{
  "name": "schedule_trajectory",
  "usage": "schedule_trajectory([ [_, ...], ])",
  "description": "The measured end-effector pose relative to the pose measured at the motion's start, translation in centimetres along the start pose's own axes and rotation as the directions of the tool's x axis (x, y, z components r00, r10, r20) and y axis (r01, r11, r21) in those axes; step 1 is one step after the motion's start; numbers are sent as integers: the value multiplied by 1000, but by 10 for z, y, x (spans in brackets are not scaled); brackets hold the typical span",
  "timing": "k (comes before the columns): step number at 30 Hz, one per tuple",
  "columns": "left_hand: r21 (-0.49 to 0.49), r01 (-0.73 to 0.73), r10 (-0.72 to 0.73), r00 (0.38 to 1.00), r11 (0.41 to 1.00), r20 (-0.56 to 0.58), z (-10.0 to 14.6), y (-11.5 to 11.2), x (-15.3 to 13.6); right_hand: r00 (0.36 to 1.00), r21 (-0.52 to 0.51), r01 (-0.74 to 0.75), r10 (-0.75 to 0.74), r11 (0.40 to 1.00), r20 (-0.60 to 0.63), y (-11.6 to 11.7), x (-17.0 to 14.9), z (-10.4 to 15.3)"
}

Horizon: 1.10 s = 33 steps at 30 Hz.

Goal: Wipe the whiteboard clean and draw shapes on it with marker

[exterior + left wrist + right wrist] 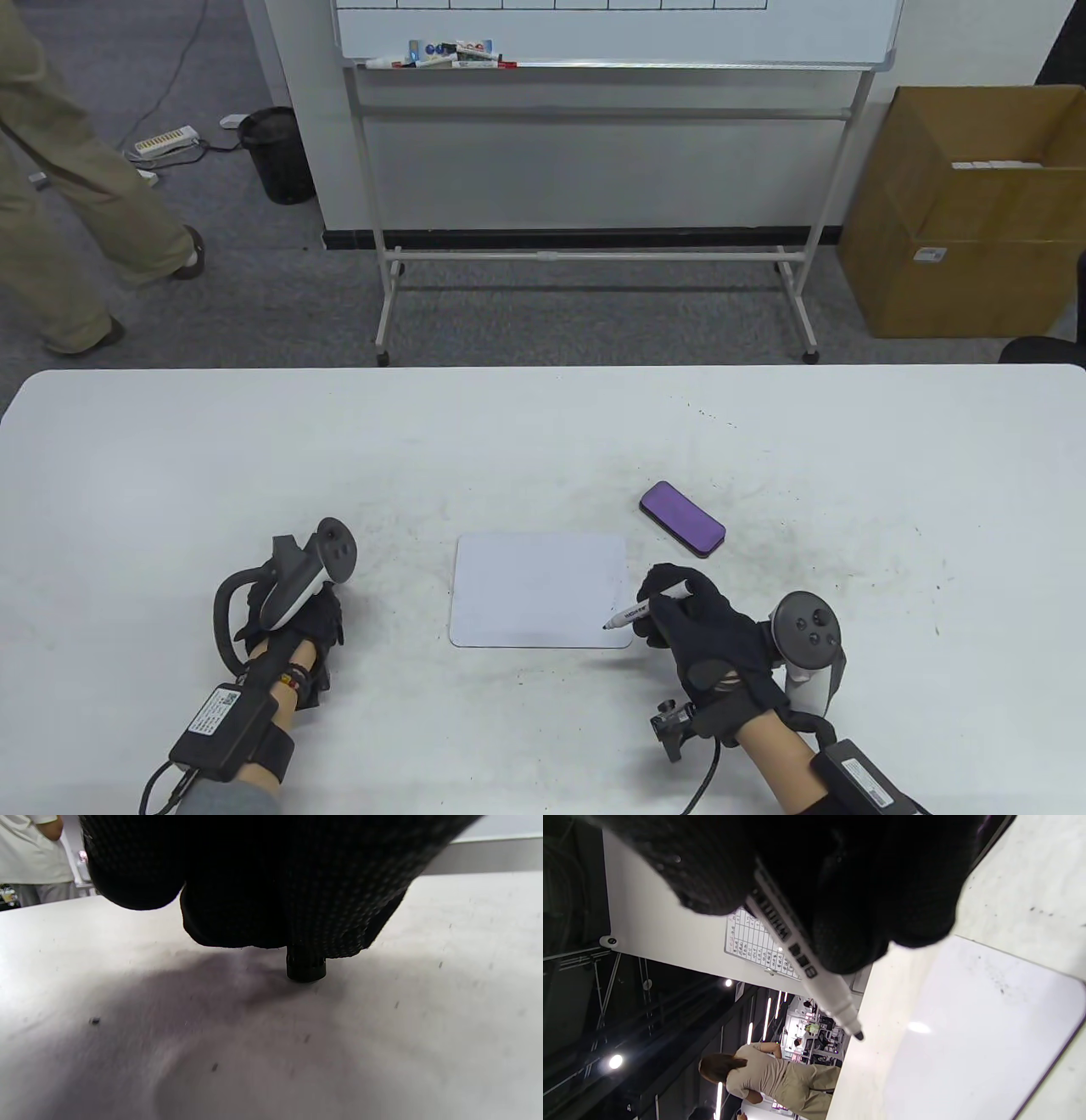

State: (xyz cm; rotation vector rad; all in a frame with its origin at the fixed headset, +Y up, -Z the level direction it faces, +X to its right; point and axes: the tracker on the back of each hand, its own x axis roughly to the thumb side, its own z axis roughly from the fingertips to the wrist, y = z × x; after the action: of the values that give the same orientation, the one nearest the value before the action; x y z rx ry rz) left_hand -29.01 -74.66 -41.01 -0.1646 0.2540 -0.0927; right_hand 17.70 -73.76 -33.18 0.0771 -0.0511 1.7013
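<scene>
A small blank whiteboard (539,586) lies flat on the white table (254,458), near its front edge. My right hand (660,601) grips a white marker (640,609) with its cap off. The black tip hovers at the board's lower right corner. The right wrist view shows the marker (814,984) poking out below my gloved fingers (848,899), beside the whiteboard (967,1035). My left hand (318,611) rests curled on the table left of the board. In the left wrist view a short black marker cap (306,968) sticks out of that fist (271,878). A purple eraser (682,518) lies up-right of the board.
Beyond the table stands a large wheeled whiteboard (594,127) with markers on its tray. A cardboard box (967,221) sits at the right and a black bin (276,153) at the left. A person (76,212) walks by on the far left.
</scene>
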Motion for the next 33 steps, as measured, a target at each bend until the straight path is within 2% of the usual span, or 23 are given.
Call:
schedule_trajectory([
  [1,27,-2,2,1000,1000,5,0,0,0,1000,-2,0,0,1000,0,-1,0,0],
  [7,19,17,-17,1000,1000,3,1,0,2,1000,-7,17,-17,1000,-6,-2,0,0],
  [11,-31,16,-16,1000,999,9,4,5,0,1000,-9,18,-18,1000,-4,-3,0,-1],
  [13,-65,-43,43,999,997,6,9,16,-1,1000,-11,18,-18,1000,-6,-3,0,-1],
  [16,-41,-138,139,990,990,27,18,34,1,1000,-6,-12,12,1000,5,-4,1,-2],
  [18,-56,-166,170,984,984,58,25,44,5,999,-7,-37,37,999,18,-3,3,-3],
  [21,-73,-286,294,943,955,152,34,57,7,996,-23,-83,84,996,43,0,12,-4],
  [24,-114,-443,457,863,889,215,37,66,3,984,-22,-164,165,986,73,10,27,-4],
  [28,-129,-562,574,771,817,275,37,67,2,970,-14,-217,217,976,107,30,45,-8],
  [29,-153,-567,586,759,809,284,37,66,4,962,-12,-244,243,970,125,40,51,-13],
  [33,-147,-536,552,766,831,330,39,57,14,934,14,-327,321,945,155,68,61,-30],
])
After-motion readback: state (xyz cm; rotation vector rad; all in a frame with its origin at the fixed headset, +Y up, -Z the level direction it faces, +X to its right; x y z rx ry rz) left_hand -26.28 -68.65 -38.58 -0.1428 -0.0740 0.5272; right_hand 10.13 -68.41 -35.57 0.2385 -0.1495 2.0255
